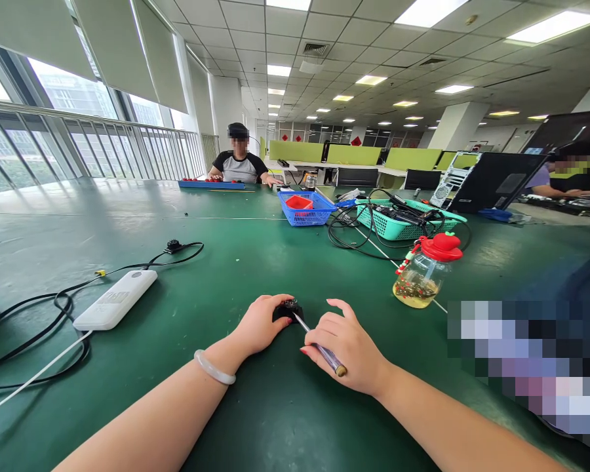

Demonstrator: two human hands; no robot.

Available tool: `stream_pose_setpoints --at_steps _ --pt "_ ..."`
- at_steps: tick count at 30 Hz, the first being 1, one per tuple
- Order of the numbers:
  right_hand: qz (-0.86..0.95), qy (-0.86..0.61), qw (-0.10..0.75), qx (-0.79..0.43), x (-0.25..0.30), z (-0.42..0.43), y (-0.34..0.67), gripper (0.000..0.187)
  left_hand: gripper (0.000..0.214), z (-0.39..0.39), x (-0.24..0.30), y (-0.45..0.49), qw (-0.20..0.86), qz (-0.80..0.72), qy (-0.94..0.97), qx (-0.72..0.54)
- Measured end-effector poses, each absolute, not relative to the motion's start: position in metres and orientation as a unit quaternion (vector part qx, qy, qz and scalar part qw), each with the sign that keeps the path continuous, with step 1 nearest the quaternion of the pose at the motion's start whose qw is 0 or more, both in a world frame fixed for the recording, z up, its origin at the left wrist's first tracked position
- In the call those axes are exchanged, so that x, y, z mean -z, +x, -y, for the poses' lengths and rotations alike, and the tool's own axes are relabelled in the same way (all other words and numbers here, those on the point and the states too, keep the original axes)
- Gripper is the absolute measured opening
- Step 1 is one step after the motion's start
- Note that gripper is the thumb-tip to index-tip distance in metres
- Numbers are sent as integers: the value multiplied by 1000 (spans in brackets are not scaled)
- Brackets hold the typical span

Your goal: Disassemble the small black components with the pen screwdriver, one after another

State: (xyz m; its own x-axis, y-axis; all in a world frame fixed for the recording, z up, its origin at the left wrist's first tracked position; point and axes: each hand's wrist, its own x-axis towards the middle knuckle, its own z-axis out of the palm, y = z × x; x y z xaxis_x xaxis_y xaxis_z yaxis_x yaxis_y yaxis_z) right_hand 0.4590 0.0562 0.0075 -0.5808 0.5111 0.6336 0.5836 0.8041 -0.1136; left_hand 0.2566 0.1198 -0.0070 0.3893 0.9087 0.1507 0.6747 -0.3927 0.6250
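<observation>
My left hand (261,324) is closed over a small black part (287,309) lying on the green table (275,262), pressing it down. My right hand (345,345) grips a thin screwdriver (319,346) with a clear purple handle. The screwdriver's metal tip meets the top of the black part. A pale bangle sits on my left wrist.
A white power bank (115,299) with black and white cables lies at the left. A glass jar with a red lid (427,270) stands to the right. A blue basket (305,208) and a green basket (398,221) with cables sit farther back. Other people sit at the far end and at the right.
</observation>
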Motion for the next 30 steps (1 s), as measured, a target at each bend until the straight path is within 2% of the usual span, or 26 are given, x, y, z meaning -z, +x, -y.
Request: stream_pose_setpoints --at_steps 6,12,19,26,30 --pt "880 -320 348 44 -8 -55 459 14 40 -119 7 256 236 -502 796 -240" --pt "861 -348 369 40 -7 -57 461 10 45 -120 7 257 237 -502 795 -244" --pt "818 -425 382 -60 -1 -68 465 4 41 -122 8 256 227 -502 801 -233" --pt "754 -481 424 -145 7 -77 470 25 48 -120 7 255 231 -494 805 -234" --pt "725 -464 485 -154 4 -74 472 27 43 -121 8 255 227 -494 805 -238"
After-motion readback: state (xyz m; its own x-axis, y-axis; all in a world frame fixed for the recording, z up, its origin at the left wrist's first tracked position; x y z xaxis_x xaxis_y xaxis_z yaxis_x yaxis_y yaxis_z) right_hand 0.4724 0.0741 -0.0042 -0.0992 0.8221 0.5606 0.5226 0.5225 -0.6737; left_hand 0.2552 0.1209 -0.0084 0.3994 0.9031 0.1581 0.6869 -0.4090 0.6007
